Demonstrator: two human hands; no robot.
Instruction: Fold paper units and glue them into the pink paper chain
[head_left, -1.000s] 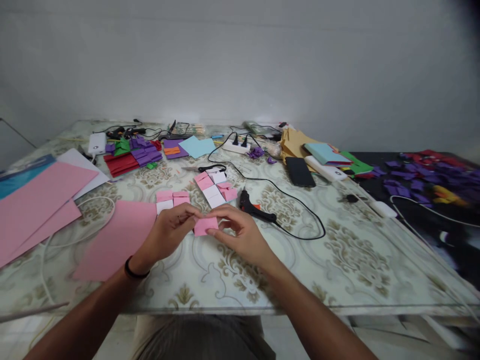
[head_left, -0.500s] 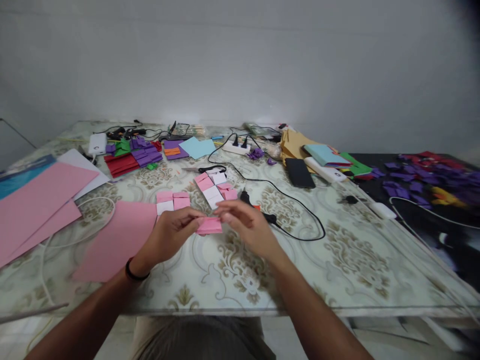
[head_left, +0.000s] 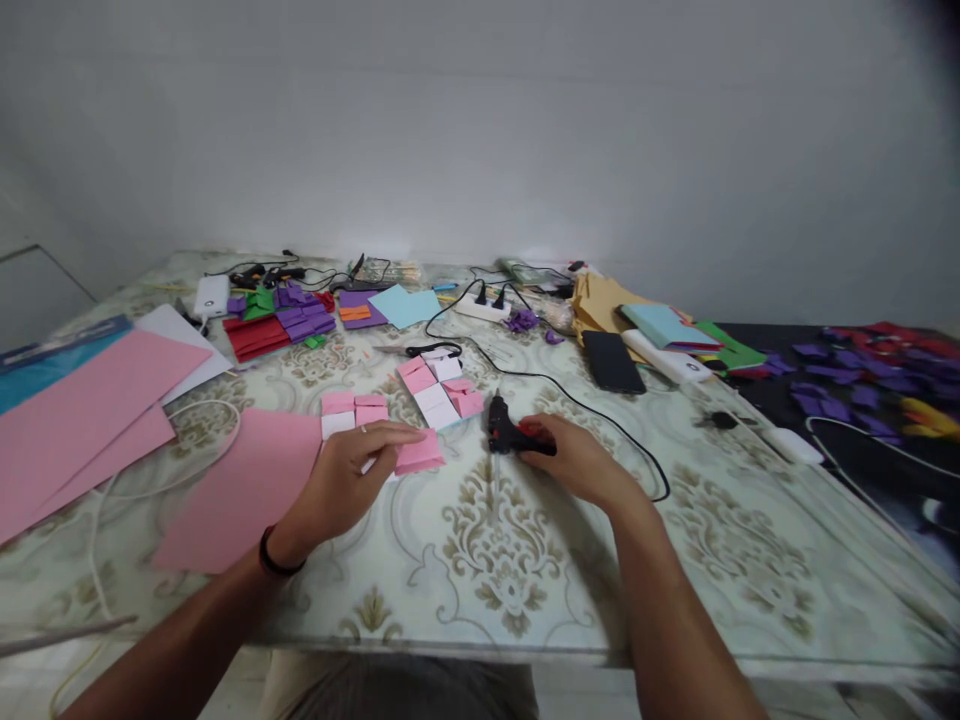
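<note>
My right hand [head_left: 566, 455] is closed around the handle of a black glue gun [head_left: 499, 425], whose nozzle points toward the far side of the table. A clear glue stick [head_left: 495, 490] sticks out of its back end. My left hand [head_left: 349, 475] pinches the left edge of a small folded pink paper [head_left: 420, 452] just above the tabletop. Partly behind that hand lies a pink and white checkered paper piece [head_left: 355, 405]. Beyond the folded paper is a second checkered piece [head_left: 439, 390], tilted on the cloth.
Large pink sheets [head_left: 240, 490] lie on the left. Scissors [head_left: 435, 350] and a white power strip [head_left: 482, 307] are farther back. The gun's black cord [head_left: 592, 405] curves over the right side, near a black phone [head_left: 613, 362] and stacked coloured papers [head_left: 667, 328].
My right hand has left the folded pink paper, moved right and taken hold of the glue gun. My left hand stays at the paper. The view has shifted slightly.
</note>
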